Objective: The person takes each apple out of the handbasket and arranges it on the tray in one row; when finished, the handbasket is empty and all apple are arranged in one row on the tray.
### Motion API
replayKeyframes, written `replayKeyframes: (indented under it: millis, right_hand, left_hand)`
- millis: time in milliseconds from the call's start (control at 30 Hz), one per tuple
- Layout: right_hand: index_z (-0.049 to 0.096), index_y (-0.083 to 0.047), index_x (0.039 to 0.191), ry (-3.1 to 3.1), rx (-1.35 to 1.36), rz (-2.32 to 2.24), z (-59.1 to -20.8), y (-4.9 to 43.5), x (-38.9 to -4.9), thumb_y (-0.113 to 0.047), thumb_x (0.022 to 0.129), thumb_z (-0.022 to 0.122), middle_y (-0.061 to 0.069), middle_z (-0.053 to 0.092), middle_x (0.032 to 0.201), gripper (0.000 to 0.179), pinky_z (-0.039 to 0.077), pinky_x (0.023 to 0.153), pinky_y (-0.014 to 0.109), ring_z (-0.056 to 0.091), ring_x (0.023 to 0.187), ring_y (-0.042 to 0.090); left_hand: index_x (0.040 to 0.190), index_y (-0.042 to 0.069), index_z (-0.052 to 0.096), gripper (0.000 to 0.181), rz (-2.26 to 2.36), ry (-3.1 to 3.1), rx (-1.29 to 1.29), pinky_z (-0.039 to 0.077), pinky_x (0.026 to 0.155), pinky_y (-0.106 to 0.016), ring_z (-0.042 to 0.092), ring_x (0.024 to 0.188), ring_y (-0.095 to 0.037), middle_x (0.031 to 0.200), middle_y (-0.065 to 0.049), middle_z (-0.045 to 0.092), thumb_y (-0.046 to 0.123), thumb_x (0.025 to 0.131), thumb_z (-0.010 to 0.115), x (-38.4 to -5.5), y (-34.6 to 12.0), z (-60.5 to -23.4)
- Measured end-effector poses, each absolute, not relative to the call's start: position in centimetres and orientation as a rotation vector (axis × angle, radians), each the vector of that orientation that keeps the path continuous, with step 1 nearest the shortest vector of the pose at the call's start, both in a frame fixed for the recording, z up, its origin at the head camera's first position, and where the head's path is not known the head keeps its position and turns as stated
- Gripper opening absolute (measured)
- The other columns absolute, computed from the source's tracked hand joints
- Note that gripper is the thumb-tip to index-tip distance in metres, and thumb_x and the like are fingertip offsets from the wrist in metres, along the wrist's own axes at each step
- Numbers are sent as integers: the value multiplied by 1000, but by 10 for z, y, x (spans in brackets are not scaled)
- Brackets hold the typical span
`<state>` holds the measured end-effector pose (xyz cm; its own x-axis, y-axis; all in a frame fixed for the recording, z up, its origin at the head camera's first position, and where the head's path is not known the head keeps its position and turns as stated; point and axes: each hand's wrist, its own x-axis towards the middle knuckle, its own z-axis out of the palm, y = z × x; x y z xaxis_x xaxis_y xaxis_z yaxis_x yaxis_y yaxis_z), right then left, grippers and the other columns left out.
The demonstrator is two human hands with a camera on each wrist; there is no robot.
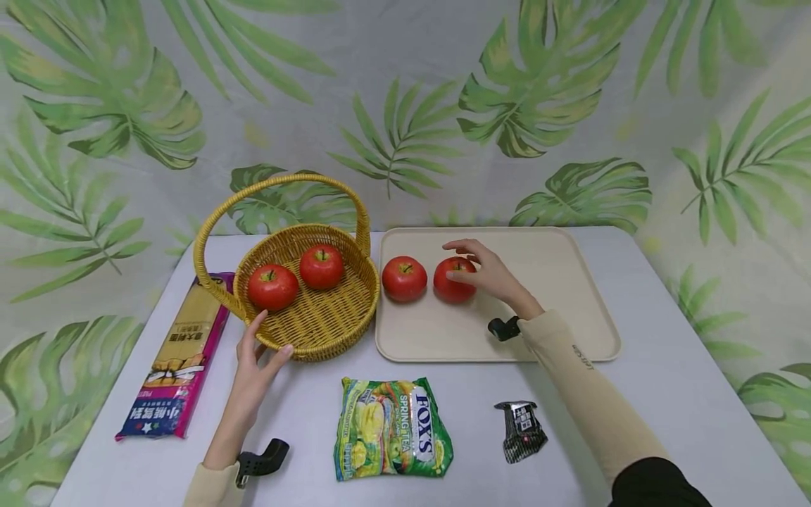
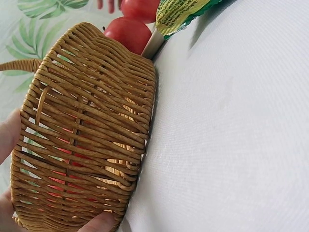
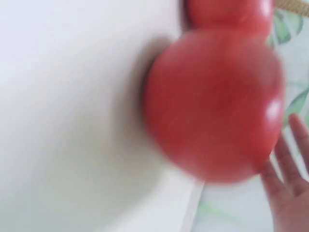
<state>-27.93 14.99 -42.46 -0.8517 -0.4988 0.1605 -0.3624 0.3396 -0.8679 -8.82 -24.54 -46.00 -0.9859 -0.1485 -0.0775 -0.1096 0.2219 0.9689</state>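
Note:
A golden wicker basket (image 1: 329,317) with a tall handle stands at the left and holds two red apples, a left apple (image 1: 272,287) and a right apple (image 1: 322,266). At its near side, my left hand (image 1: 253,373) holds the rim, thumb and index finger spread along it; in the left wrist view another fingertip (image 2: 99,223) lies low on the woven wall. Two more red apples sit side by side on the beige tray (image 1: 538,282). Around the right one of these, an apple (image 1: 451,289), my right hand (image 1: 484,271) is spread, thumb in front and fingers extended behind.
Left of the basket lies a long pasta packet (image 1: 177,352), partly behind it. In front are a green FOX'S candy bag (image 1: 393,429) and a small black wrapped packet (image 1: 523,431). The other tray apple (image 1: 404,279) is close to the basket's right side.

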Motion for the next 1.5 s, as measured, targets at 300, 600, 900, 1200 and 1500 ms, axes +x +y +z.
replayKeyframes:
  millis: [300,600,900,1200,1500]
  right_hand:
    - [56,3,125,2268,-990,-1639,-402,88,-264,-3,88,68,20,56,125,39,41,97,51,52,113,39]
    - [51,-1,132,2168,-1206,-1484,-389,17,-260,-10,89,67,13,52,131,46,45,92,49,52,112,34]
    - [46,-7,139,2224,-1160,-1344,-372,-31,-268,-12,90,67,12,45,140,52,43,97,36,47,122,32]
    - [38,-8,145,2245,-1056,-1274,-367,-56,-283,-17,92,65,9,37,147,60,33,106,38,34,134,25]
    - [34,-10,148,2218,-898,-1197,-381,-72,-293,-14,89,66,10,28,152,67,32,106,36,26,138,25]
  left_hand:
    - [154,28,10,76,-1927,-2436,264,26,101,-65,8,138,-49,155,-14,-8,24,96,59,-88,-244,-457]
    - [154,27,12,75,-1936,-2426,249,27,101,-66,11,138,-47,154,-15,-7,25,96,59,-89,-245,-460]
    - [154,28,12,75,-1925,-2427,258,28,100,-67,10,137,-49,154,-15,-6,24,96,59,-90,-246,-463]
    - [154,28,12,75,-1925,-2424,257,27,100,-66,12,137,-47,154,-15,-6,23,96,59,-89,-245,-462]
    - [154,26,12,75,-1921,-2432,263,27,99,-67,11,137,-49,154,-15,-7,23,96,59,-89,-245,-462]
